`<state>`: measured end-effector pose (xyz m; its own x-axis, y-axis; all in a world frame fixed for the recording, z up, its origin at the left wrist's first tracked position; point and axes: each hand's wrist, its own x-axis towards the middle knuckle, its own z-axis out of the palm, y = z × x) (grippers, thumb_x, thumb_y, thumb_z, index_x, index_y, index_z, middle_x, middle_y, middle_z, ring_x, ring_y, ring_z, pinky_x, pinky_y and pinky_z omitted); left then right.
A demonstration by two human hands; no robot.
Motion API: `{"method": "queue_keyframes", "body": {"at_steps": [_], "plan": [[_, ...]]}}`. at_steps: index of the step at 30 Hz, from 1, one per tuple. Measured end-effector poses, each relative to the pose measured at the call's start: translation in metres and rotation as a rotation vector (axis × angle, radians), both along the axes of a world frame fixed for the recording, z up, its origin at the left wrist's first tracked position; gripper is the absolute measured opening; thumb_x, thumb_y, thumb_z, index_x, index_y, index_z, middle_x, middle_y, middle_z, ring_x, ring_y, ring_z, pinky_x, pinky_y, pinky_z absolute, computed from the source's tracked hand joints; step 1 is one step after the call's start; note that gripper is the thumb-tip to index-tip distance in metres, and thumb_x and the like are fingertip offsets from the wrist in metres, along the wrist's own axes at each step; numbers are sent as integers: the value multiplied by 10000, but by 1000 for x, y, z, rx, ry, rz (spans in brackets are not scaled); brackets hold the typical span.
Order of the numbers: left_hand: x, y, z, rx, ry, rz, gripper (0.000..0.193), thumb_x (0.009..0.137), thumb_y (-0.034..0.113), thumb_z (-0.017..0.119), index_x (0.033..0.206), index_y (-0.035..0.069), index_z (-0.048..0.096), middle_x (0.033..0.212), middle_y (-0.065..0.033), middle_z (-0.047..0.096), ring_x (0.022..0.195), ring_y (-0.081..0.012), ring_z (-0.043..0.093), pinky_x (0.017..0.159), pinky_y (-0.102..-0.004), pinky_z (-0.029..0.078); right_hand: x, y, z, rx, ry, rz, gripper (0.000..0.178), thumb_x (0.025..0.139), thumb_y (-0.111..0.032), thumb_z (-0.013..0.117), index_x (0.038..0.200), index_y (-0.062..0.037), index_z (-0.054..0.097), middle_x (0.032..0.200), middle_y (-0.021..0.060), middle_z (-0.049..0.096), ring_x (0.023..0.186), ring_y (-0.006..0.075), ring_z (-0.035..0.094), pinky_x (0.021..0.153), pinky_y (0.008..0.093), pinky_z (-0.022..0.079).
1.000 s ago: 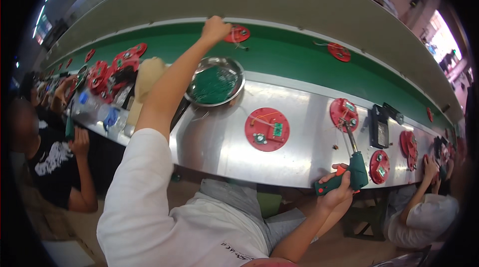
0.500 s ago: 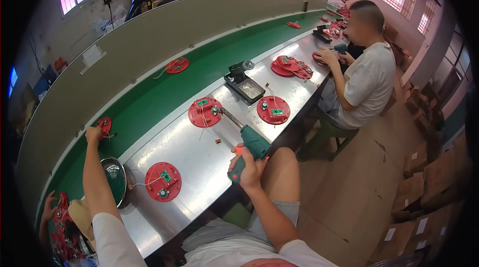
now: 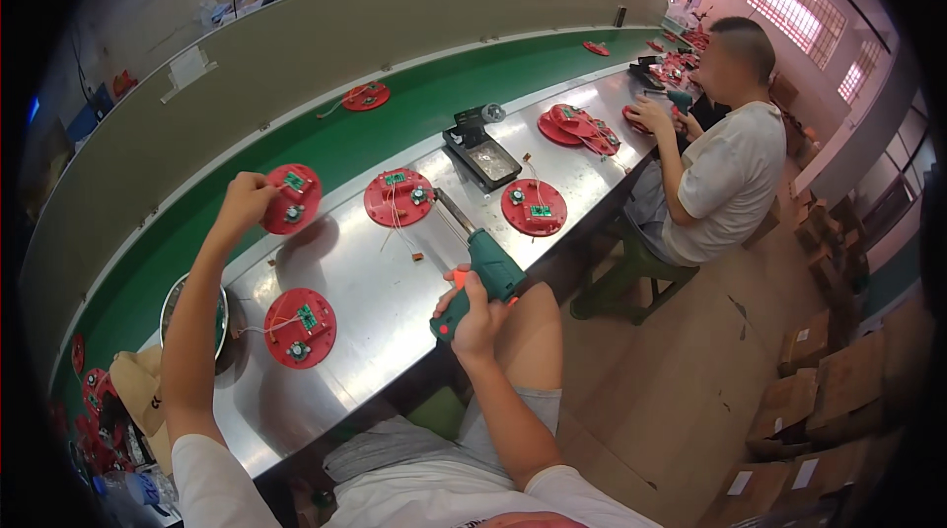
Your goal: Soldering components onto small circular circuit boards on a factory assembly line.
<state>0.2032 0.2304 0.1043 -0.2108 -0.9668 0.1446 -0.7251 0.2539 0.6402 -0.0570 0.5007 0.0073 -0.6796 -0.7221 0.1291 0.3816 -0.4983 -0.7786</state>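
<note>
A red disc point(image 3: 307, 209) with a green circuit board and a small round silver part hangs tilted over the bench edge, its left rim pinched by my left hand point(image 3: 250, 197). My right hand point(image 3: 472, 314) is wrapped round the grip of a green cordless screwdriver point(image 3: 496, 265), which has an orange trigger and a long metal shaft. Its tip points up-left, near a second red disc point(image 3: 381, 203) with wires. To the right lies another such disc point(image 3: 533, 219); a further red disc point(image 3: 284, 358) lies near me, its wires reaching a metal bowl point(image 3: 221, 306).
The metal bench point(image 3: 347, 294) borders a green belt point(image 3: 434, 84) carrying another red disc point(image 3: 366, 97). A black tray stand point(image 3: 490, 161) sits mid-bench. Stacked red discs point(image 3: 564, 139) lie farther right, before a seated co-worker point(image 3: 735, 173). Cartons point(image 3: 779, 395) line the floor at right.
My left hand has lifted the red disc off the green belt and brought it right, over the bench edge. My right hand still grips the screwdriver. The view has shifted slightly.
</note>
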Motion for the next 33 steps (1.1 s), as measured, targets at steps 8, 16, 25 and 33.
{"method": "queue_keyframes", "body": {"at_steps": [8, 16, 25, 33], "plan": [[-2, 79, -35, -402, -20, -202, 193, 900, 91, 613, 1022, -41, 682, 855, -151, 687, 797, -182, 658, 716, -336, 505, 4, -1, 3, -27, -26, 27, 242, 982, -172, 560, 1084, 47, 553, 908, 168, 652, 504, 201, 608, 479, 326, 497], [24, 189, 4, -226, 108, -169, 212, 935, 3, 548, 1106, -24, 671, 791, -117, 647, 681, -163, 585, 654, -286, 459, -13, 11, 2, -12, 55, 53, 258, 988, -188, 543, 1089, 49, 563, 899, 186, 648, 518, 195, 609, 486, 332, 522], [102, 185, -18, -338, 19, 97, 96, 911, 64, 610, 951, -17, 642, 824, -114, 670, 764, -187, 657, 681, -305, 490, -1, -2, -12, 74, 136, 22, 221, 965, -203, 577, 1018, 11, 599, 768, 115, 630, 497, 174, 570, 454, 314, 477], [186, 136, 25, -492, -21, 380, 220, 892, 102, 629, 1068, -1, 710, 843, -158, 732, 799, -229, 733, 732, -320, 550, -8, -2, -2, 195, 126, 32, 383, 1005, -360, 463, 1025, -8, 613, 607, 36, 521, 523, 136, 505, 495, 272, 423]]}}
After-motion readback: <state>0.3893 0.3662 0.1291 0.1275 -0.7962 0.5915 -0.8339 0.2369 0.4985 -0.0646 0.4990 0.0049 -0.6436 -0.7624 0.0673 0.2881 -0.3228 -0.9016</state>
